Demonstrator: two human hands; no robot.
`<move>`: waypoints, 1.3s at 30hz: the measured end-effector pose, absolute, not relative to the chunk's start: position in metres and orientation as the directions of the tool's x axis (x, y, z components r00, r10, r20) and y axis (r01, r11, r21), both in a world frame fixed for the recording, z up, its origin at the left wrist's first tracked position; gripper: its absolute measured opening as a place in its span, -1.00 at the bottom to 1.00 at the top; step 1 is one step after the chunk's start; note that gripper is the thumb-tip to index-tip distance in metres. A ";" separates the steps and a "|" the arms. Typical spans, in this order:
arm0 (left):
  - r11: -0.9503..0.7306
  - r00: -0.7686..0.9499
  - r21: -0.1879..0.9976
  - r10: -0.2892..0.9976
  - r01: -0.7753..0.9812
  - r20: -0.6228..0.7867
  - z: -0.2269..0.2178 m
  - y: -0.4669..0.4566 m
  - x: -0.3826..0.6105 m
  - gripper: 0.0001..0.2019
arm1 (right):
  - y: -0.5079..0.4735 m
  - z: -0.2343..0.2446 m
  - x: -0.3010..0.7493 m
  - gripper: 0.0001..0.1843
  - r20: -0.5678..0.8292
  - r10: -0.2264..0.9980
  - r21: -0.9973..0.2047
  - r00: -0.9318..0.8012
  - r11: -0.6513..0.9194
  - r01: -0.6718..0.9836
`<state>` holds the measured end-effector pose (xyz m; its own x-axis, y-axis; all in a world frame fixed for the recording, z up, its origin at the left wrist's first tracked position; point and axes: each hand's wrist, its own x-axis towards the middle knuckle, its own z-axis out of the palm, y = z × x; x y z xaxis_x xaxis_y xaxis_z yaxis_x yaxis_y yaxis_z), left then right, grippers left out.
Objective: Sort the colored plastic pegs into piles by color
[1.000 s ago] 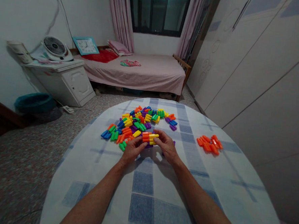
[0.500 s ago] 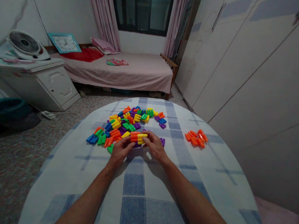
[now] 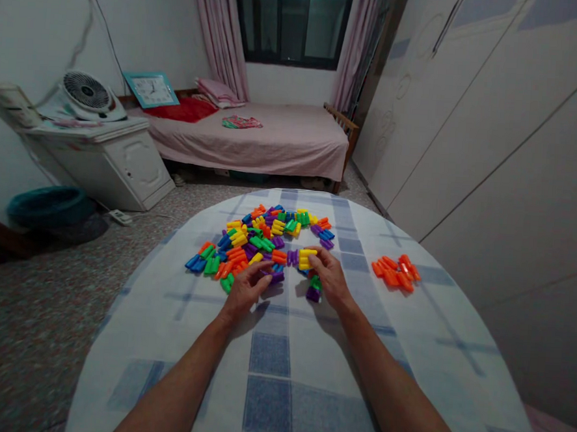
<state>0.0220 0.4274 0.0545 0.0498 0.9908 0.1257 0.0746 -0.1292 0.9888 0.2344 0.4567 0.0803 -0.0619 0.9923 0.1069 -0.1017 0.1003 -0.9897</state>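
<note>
My left hand [image 3: 245,291]: thumb and fingers parted, just beside one purple block [image 3: 277,278]; contact unclear.
My right hand [image 3: 329,278]: pinching one yellow block [image 3: 306,259], shiny, plastic-looking, parallel tubes.
Mixed pile [image 3: 261,243]: beyond my left hand, toward the far edge of the table [image 3: 457,330]; too jumbled to count.
Orange cluster [image 3: 391,276]: one, near the right edge.
Tablecloth [image 3: 270,355]: blue-white checks.

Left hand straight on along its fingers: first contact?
Likely the purple block, right at the left hand's fingertips. Depth is unclear from this single view; they may already be touching it.
</note>
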 end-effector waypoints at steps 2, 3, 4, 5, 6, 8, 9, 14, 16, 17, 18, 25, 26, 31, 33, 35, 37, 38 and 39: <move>-0.205 0.090 0.966 0.977 0.160 0.193 0.054 0.426 0.025 -0.61 | 0.453 0.079 0.230 -0.54 0.093 0.990 -0.991 -0.102 0.082 -0.104; -0.237 0.092 0.953 0.970 0.191 0.223 0.053 0.426 0.026 -0.63 | 0.452 0.079 0.228 -0.54 0.087 0.989 -0.993 -0.117 0.076 -0.095; -0.262 0.084 0.942 0.965 0.210 0.249 0.054 0.425 0.026 -0.65 | 0.451 0.078 0.227 -0.54 0.082 0.987 -0.994 -0.136 0.071 -0.083; -0.278 0.073 0.935 0.960 0.222 0.269 0.054 0.425 0.026 -0.67 | 0.451 0.078 0.227 -0.55 0.075 0.983 -0.996 -0.165 0.065 -0.066; -0.290 0.064 0.929 0.957 0.231 0.283 0.054 0.425 0.026 -0.67 | 0.450 0.078 0.227 -0.56 0.069 0.977 -0.997 -0.203 0.061 -0.043; -0.315 0.065 0.914 0.949 0.256 0.309 0.055 0.425 0.025 -0.68 | 0.449 0.078 0.226 -0.60 0.063 0.959 -0.997 -0.277 0.071 0.019; -0.331 0.080 0.904 0.944 0.271 0.321 0.055 0.425 0.025 -0.68 | 0.448 0.078 0.225 -0.62 0.063 0.950 -0.995 -0.306 0.083 0.052; -0.257 0.175 0.941 0.960 0.222 0.220 0.054 0.423 0.026 -0.55 | 0.438 0.077 0.212 -0.67 0.110 0.889 -0.972 -0.445 0.189 0.138; -0.167 0.190 0.976 0.972 0.138 0.140 0.054 0.422 0.027 -0.49 | 0.435 0.076 0.206 -0.67 0.140 0.878 -0.957 -0.457 0.238 0.164; -0.133 0.194 0.986 0.975 0.101 0.112 0.054 0.421 0.027 -0.47 | 0.434 0.075 0.205 -0.67 0.152 0.881 -0.949 -0.447 0.257 0.184; -0.109 0.194 0.991 0.977 0.074 0.093 0.054 0.421 0.027 -0.46 | 0.435 0.075 0.204 -0.68 0.163 0.887 -0.941 -0.431 0.271 0.203; -0.084 0.043 0.996 0.996 0.025 0.083 0.057 0.424 0.026 -0.56 | 0.443 0.080 0.213 -0.76 0.185 0.963 -0.949 -0.196 0.227 0.219; -0.100 -0.005 0.995 0.995 0.029 0.100 0.058 0.425 0.025 -0.57 | 0.445 0.081 0.218 -0.76 0.189 0.972 -0.953 -0.141 0.216 0.210; -0.129 -0.142 0.991 0.981 0.021 0.131 0.059 0.429 0.024 -0.55 | 0.464 0.082 0.252 -0.71 0.162 0.980 -0.963 0.116 0.132 0.233; -0.132 -0.141 0.991 0.981 -0.003 0.130 0.059 0.429 0.025 -0.52 | 0.476 0.081 0.265 -0.71 0.153 0.975 -0.946 0.160 0.098 0.308; -0.134 -0.131 0.991 0.982 0.001 0.133 0.059 0.429 0.027 -0.50 | 0.489 0.080 0.274 -0.73 0.180 0.965 -0.893 0.190 0.079 0.443; -0.116 -0.142 0.993 0.983 0.024 0.118 0.059 0.428 0.029 -0.48 | 0.503 0.079 0.276 -0.74 0.244 0.954 -0.805 0.174 0.099 0.586; -0.104 -0.159 0.994 0.981 0.031 0.107 0.059 0.428 0.029 -0.49 | 0.510 0.079 0.275 -0.74 0.278 0.951 -0.757 0.136 0.130 0.641; -0.095 -0.179 0.995 0.979 0.030 0.098 0.059 0.428 0.030 -0.49 | 0.517 0.079 0.272 -0.72 0.308 0.948 -0.711 0.081 0.173 0.681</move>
